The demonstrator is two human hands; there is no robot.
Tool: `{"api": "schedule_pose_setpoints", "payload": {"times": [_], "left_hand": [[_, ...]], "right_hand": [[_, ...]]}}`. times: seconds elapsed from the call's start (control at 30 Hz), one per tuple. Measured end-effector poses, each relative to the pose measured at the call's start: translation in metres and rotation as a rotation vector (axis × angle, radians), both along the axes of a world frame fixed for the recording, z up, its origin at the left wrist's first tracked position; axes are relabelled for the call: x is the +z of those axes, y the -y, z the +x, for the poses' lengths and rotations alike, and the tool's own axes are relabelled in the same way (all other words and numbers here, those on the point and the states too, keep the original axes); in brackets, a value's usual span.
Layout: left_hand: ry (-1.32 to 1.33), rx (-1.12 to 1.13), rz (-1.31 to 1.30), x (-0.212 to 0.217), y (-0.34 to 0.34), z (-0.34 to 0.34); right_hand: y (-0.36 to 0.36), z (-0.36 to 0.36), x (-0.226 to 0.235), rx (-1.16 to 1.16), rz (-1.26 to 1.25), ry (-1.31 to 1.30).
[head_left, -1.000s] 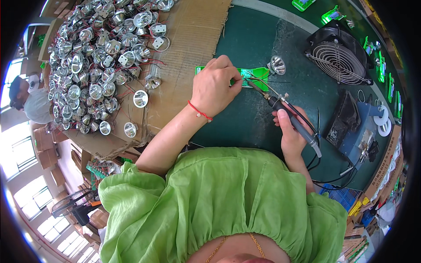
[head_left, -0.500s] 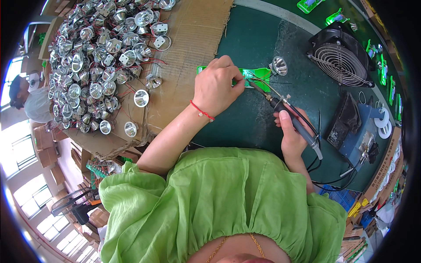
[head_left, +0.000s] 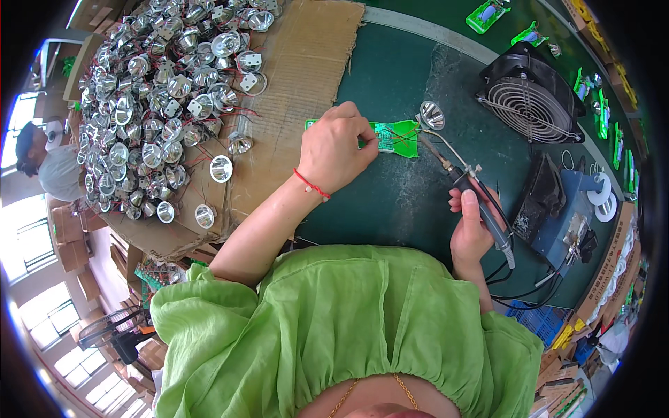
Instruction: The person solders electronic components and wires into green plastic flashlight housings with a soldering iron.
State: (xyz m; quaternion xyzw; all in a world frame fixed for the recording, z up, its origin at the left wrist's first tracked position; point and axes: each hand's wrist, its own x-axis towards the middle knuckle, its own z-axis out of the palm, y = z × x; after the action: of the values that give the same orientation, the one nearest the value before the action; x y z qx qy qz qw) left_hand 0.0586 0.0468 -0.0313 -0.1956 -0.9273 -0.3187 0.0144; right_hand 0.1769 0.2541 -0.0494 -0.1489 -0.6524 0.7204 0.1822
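My left hand [head_left: 337, 148], with a red string round the wrist, pinches the left part of a green circuit board [head_left: 394, 136] lying on the dark green mat [head_left: 390, 202]. Red wires run from the board to a small silver reflector cup [head_left: 432, 115] just to its right. My right hand [head_left: 472, 230] grips a soldering iron [head_left: 465, 182] by its black handle. The iron's thin metal tip reaches up-left to the board's right end, beside the cup.
A sheet of cardboard [head_left: 306, 63] at the left carries a heap of several silver reflector cups [head_left: 153, 97] with red wires. A black fan [head_left: 529, 97] stands at the upper right, a soldering station [head_left: 564, 216] at the right. Another person [head_left: 45, 164] sits far left.
The soldering iron's tip has moved slightly up towards the board's right end. My left hand stays on the board.
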Motion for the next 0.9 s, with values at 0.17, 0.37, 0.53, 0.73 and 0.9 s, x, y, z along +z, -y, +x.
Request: {"api": "schedule_pose_setpoints", "payload": {"times": [0.17,0.37,0.53,0.73,0.9], "left_hand": [[0.018,0.031,-0.039,0.004,-0.002,0.002],[-0.023,-0.131,0.136,0.032,0.023,-0.013],[0.060,-0.303,-0.360,0.019,0.054,-0.036],[-0.011,-0.082,-0.358,0.036,-0.014,-0.128],[-0.310,0.222,-0.008,-0.014,-0.090,-0.234]], "right_hand": [[-0.005,-0.003,0.001,-0.024,-0.011,-0.005],[-0.016,-0.004,-0.006,-0.076,-0.029,0.009],[-0.028,-0.008,-0.009,-0.155,-0.055,-0.013],[-0.029,-0.010,-0.009,-0.154,-0.100,0.064],[-0.023,-0.007,-0.010,-0.123,-0.112,0.089]]}}
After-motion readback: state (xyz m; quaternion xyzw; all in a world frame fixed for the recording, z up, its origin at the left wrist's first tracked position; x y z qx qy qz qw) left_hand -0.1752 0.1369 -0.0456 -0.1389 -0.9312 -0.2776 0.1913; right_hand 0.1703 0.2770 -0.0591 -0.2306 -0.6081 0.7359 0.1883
